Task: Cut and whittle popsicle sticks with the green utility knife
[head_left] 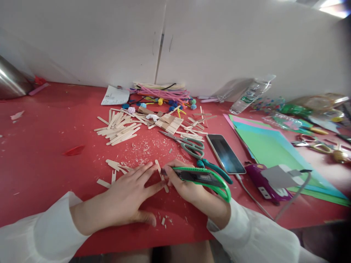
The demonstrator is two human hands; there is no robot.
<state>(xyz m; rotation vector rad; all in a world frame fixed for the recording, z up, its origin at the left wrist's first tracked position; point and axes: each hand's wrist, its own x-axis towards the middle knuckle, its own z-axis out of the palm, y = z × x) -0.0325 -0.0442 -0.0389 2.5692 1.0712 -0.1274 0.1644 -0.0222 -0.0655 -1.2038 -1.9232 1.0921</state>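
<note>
A single wooden craft stick (162, 176) lies on the red table between my hands. My left hand (128, 195) is spread flat, its fingertips and index finger pressing on the stick from the left. My right hand (182, 180) is closed around a green utility knife (204, 176), whose front end points at the middle of the stick; the blade tip is hidden by my fingers. Several cut stick pieces (113, 167) lie beyond my left hand, one with a notched end. Wood shavings (142, 151) are scattered ahead of both hands.
Beyond the shavings lie a pile of craft sticks (119, 128), scissors (192, 144) and pipe cleaners (164, 93). Teal-handled pliers (219, 171) rest beside my right hand. Further right are a phone (226, 153) with a cable, a purple power bank (263, 182), coloured paper (270, 142) and a bottle (248, 96).
</note>
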